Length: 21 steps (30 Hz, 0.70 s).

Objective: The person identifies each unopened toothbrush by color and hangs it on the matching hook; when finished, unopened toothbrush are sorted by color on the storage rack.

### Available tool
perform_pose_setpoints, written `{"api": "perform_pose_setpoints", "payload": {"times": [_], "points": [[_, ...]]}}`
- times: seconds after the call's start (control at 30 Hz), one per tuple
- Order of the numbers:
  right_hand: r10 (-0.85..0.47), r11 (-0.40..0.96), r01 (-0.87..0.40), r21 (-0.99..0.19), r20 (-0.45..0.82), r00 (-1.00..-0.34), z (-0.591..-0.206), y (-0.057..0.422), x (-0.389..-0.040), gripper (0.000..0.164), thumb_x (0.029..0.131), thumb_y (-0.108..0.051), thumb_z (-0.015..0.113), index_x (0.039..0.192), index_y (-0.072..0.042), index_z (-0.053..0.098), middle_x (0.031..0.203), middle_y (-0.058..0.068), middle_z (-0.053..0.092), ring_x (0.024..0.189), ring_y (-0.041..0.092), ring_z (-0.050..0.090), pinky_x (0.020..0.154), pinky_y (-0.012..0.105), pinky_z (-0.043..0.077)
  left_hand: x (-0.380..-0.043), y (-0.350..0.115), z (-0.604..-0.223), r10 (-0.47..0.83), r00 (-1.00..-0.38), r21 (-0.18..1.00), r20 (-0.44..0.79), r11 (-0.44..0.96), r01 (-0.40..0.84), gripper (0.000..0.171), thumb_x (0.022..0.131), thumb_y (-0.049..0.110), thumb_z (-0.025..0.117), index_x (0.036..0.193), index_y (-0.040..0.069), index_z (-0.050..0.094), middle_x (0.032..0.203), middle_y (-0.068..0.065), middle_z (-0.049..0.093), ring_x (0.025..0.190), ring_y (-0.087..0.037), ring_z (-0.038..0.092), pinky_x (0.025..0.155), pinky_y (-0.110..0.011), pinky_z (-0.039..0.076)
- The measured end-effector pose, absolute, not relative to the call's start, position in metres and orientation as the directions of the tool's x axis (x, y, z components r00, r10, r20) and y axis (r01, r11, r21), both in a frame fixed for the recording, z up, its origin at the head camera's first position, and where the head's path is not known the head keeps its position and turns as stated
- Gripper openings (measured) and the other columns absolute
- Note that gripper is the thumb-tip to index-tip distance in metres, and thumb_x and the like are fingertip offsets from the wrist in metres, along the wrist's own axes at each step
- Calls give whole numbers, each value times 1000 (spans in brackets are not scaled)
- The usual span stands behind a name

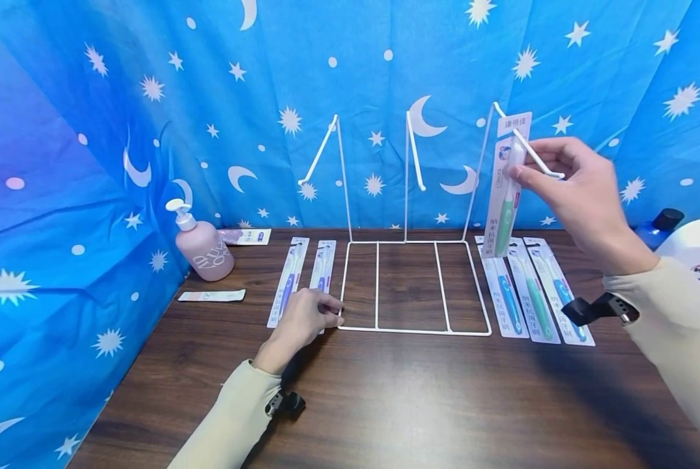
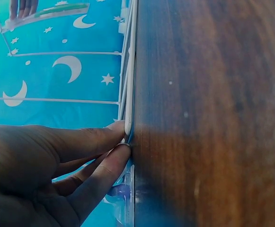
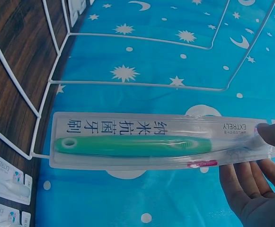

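My right hand (image 1: 578,189) pinches a packaged toothbrush (image 1: 506,221) with a green handle near its top, thumb in front. The white wire rack (image 1: 414,333) stands on the table, with three prongs rising at its back. Its right prong (image 1: 538,156) passes behind the package's top and comes out at the front, apparently through the card's hole. In the right wrist view the green toothbrush (image 3: 137,145) lies across the picture in clear plastic. My left hand (image 1: 303,316) grips the rack's front left corner; the left wrist view shows thumb and finger on the white wire (image 2: 129,109).
Three packaged toothbrushes (image 1: 534,293) lie right of the rack, and two purple-handled ones (image 1: 288,283) lie left. A pink pump bottle (image 1: 206,251), a small sachet (image 1: 211,296) and another packet (image 1: 256,236) sit at far left. Bottles (image 1: 692,251) stand at far right, before a blue curtain (image 1: 373,85).
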State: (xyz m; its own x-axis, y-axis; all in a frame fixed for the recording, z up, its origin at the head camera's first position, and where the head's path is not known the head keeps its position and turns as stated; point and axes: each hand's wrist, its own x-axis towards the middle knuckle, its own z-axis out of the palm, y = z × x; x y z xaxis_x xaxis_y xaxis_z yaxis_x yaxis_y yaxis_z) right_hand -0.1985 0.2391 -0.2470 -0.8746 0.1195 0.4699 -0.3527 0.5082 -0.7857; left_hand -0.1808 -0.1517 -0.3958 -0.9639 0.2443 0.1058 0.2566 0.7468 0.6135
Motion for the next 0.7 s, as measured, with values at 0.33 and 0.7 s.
{"api": "perform_pose_setpoints", "payload": {"times": [0.33, 0.7], "points": [[129, 509, -337, -792, 458, -880, -252, 238, -210, 43, 89, -33, 70, 127, -15, 60, 108, 0, 62, 97, 11, 56, 74, 18, 42, -180, -152, -395, 253, -962, 616, 102, 743, 261, 18, 75, 9, 83, 92, 9, 78, 76, 3, 68, 64, -7, 56, 57, -25, 46], [123, 527, -254, -811, 368, -922, -275, 259, -211, 48, 90, -39, 67, 131, -16, 57, 119, -2, 61, 96, 0, 60, 86, 17, 46, -181, -153, -396, 263, -957, 604, 121, 746, 281, 19, 75, 11, 83, 93, 8, 78, 79, 1, 69, 64, -7, 56, 57, -25, 47]]}}
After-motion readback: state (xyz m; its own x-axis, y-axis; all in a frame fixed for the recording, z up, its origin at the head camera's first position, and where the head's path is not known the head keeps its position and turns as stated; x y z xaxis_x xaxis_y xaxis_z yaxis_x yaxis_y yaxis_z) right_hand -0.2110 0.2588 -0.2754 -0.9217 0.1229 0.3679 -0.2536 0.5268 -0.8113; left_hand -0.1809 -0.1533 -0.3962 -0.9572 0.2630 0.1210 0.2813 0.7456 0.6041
